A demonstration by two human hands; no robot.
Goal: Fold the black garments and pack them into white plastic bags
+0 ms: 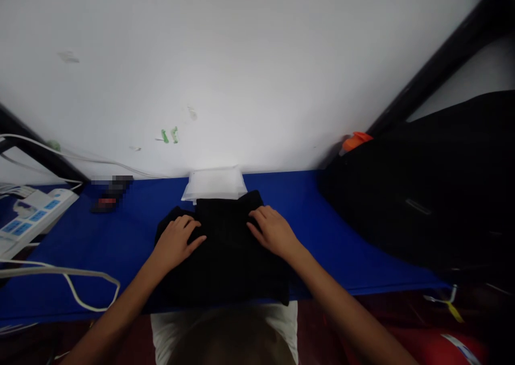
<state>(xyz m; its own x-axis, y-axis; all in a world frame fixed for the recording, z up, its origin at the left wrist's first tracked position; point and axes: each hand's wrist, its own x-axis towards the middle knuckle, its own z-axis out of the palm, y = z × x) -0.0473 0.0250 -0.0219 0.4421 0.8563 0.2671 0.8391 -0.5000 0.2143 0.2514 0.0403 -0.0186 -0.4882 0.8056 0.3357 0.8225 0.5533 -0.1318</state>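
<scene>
A black folded garment (pixel 227 252) lies on the blue-covered table (pixel 314 214) in front of me; its exact kind does not show. On its left part rests my left hand (pixel 177 240), fingers apart and lying on the cloth. My right hand (pixel 273 230) touches the upper right part of the cloth, its fingers stretched out and the thumb apart. Neither hand grips the fabric. Just behind the garment, against the wall, lies a white translucent packet (pixel 215 183), its front edge partly covered by the black cloth.
At the left stands a white power strip (pixel 38 220) with plugs, and a white cable (pixel 88 274) loops over the table. A dark object (pixel 110 196), partly pixelated, lies near the wall. A large black bag (pixel 434 188) fills the right side, with something orange (pixel 356 140) behind it.
</scene>
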